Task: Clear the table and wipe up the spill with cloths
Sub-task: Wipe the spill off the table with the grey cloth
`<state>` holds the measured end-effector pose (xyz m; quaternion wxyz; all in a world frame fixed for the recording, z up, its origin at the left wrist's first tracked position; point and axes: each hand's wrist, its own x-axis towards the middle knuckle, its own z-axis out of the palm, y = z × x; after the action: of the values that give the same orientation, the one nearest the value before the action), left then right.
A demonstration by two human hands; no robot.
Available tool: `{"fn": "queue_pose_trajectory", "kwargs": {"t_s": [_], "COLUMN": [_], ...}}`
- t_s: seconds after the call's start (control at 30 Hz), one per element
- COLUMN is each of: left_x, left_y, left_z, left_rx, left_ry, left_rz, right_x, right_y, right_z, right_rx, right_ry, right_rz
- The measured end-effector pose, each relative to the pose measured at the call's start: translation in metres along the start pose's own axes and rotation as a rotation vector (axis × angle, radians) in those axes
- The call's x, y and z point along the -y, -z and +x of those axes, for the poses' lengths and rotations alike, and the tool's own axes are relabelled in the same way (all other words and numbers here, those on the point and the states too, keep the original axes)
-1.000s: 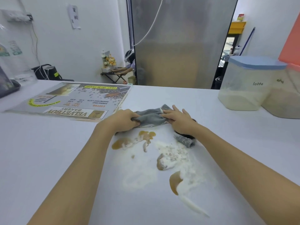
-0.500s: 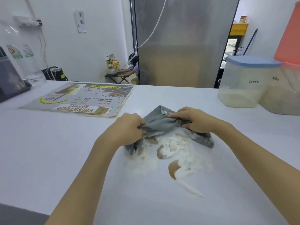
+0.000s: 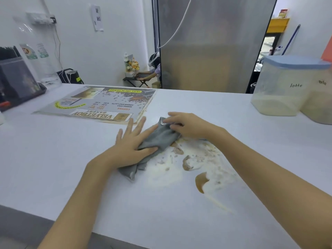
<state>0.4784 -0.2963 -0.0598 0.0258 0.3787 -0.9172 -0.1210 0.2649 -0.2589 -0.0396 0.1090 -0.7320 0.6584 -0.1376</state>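
Cloth, grey and bunched, lies under flat, spread left hand; right hand fingers pinch its corner.

Both bare forearms reach forward from the lower edge of the view and converge toward the middle. The left hand lies palm down, fingers spread and stretched flat, thumb pointing right — open, not gripping. The right hand sits slightly farther ahead, knuckles up, its fingers curled and pinched together, with the wrist bent inward.
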Motion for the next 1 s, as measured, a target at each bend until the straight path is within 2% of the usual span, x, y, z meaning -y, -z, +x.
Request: {"fn": "queue_pose_trajectory", "kwargs": {"t_s": [0.1, 0.23, 0.3, 0.37, 0.47, 0.5, 0.6, 0.7, 0.8, 0.93, 1.0], "left_x": [-0.006, -0.032, -0.042, -0.051, -0.051, -0.047, -0.042, -0.053, -0.057, -0.041, -0.039], "left_y": [-0.012, -0.018, -0.014, 0.001, 0.01, 0.006, -0.019, -0.029, -0.023, -0.006, 0.003], "left_z": [0.004, 0.003, -0.004, -0.009, 0.006, 0.014, 0.033, 0.034, 0.032, 0.05, 0.063], "left_rx": [-0.018, 0.085, 0.161, 0.177, -0.021, -0.037, 0.097, 0.099, -0.008, -0.313, -0.275], "left_ry": [-0.152, -0.272, -0.233, -0.163, -0.172, -0.182, -0.171, -0.186, -0.205, -0.206, -0.206], "left_rz": [-0.036, -0.054, -0.055, -0.084, -0.034, 0.008, 0.076, 0.121, 0.135, 0.099, 0.123], "right_x": [-0.006, -0.015, -0.015, -0.015, -0.012, -0.008, 0.01, 0.022, 0.033, 0.052, 0.063], "right_y": [-0.007, 0.007, 0.014, 0.023, 0.042, 0.047, 0.053, 0.052, 0.049, 0.038, 0.027], "right_z": [-0.005, -0.021, -0.03, -0.04, -0.062, -0.07, -0.092, -0.101, -0.102, -0.1, -0.097], "right_rx": [0.042, 0.034, 0.019, -0.097, -0.263, -0.259, -0.162, -0.113, -0.093, -0.067, -0.05], "right_ry": [-0.057, -0.123, -0.111, -0.133, -0.176, -0.18, -0.16, -0.161, -0.155, -0.052, 0.009], "right_rz": [0.027, 0.048, 0.069, 0.1, 0.105, 0.096, 0.047, 0.014, 0.035, 0.086, 0.119]}}
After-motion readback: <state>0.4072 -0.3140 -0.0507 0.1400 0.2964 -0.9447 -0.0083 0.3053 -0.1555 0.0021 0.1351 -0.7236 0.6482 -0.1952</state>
